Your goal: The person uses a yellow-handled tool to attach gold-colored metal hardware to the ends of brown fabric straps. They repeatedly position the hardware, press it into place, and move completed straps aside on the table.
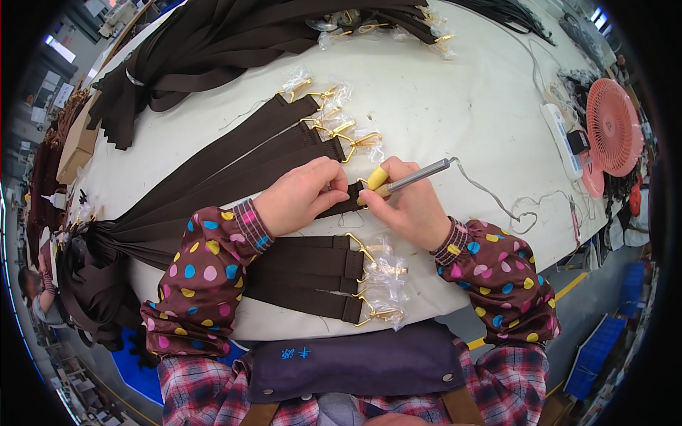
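Observation:
Dark brown webbing straps (234,160) fan out over the pale table, their ends fitted with gold metal hooks (366,140) in clear plastic wrap. My left hand (302,195) is closed, its thumb and fingers pinched at the end of one strap (349,203). Just right of it, my right hand (408,206) grips a corded pen-shaped tool (420,175) with a grey barrel, like a soldering iron. A yellow cover (378,177) sits on one right-hand finger. The tool's tip and that strap's hook are mostly hidden by my fingers. More straps (302,277) lie below my hands.
A large strap bundle (213,46) lies across the table's far side. At right are a pink fan (613,128), a white power strip (561,138) and the tool's loose cord (490,201). A cardboard box (78,145) stands at left. Blue bins (595,348) are beyond the right edge.

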A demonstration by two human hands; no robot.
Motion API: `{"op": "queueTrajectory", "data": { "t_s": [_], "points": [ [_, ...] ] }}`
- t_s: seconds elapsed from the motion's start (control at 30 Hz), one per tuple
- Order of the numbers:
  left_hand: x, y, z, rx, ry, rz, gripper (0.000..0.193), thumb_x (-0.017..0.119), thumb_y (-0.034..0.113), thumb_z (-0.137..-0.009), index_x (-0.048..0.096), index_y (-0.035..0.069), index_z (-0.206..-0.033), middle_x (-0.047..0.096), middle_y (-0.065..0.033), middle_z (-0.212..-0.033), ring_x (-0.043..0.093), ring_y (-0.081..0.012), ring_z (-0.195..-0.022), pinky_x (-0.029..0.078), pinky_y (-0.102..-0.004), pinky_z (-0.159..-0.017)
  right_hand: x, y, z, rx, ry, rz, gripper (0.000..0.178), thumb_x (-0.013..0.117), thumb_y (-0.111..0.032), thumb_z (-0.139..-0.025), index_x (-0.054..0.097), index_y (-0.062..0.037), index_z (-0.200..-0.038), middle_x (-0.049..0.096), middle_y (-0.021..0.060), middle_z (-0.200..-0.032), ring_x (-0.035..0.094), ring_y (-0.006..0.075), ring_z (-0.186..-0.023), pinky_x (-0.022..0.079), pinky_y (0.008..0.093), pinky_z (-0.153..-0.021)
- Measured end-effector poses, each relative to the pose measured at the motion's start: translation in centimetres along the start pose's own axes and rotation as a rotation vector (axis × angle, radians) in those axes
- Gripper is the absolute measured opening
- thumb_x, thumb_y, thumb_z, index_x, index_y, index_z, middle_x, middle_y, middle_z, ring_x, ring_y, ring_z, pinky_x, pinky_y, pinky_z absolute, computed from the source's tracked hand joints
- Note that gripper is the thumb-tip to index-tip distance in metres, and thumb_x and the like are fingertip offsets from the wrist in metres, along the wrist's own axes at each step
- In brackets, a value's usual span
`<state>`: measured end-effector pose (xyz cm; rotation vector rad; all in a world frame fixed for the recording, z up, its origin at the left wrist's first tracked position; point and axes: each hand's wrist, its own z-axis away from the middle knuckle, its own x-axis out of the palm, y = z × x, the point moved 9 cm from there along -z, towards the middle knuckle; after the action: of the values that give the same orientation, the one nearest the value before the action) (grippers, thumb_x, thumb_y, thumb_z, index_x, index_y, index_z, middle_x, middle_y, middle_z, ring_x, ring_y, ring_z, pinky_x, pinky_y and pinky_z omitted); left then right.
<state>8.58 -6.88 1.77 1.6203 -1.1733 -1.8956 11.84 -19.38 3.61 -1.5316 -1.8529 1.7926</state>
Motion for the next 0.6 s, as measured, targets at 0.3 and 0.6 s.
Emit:
{"op": "queueTrajectory", "data": {
  "t_s": [0.3,0.6],
  "points": [
    [0.0,-1.7,-0.1,-0.309,0.076,0.322,0.010,0.054,0.012,-0.098,0.048,0.004,-0.099,0.058,-0.0022,-0.078,0.057,-0.0057,-0.066,0.049,-0.0207,-0.048,0.0,1.7,-0.4,0.054,0.071,-0.075,0.026,0.070,-0.018,-0.087,0.049,-0.0041,-0.091,0.058,0.0059,-0.066,0.055,0.0159,-0.053,0.042,0.0287,-0.049],
    [0.1,-2.0,-0.1,-0.306,0.087,0.327,0.009,0.053,0.010,-0.098,0.047,0.003,-0.099,0.062,-0.0051,-0.087,0.058,-0.0061,-0.069,0.050,-0.0204,-0.049,0.1,1.7,-0.5,0.057,0.070,-0.060,0.026,0.070,-0.017,-0.086,0.049,-0.0033,-0.091,0.060,0.0070,-0.067,0.055,0.0163,-0.053,0.042,0.0292,-0.049]
  ]
}}
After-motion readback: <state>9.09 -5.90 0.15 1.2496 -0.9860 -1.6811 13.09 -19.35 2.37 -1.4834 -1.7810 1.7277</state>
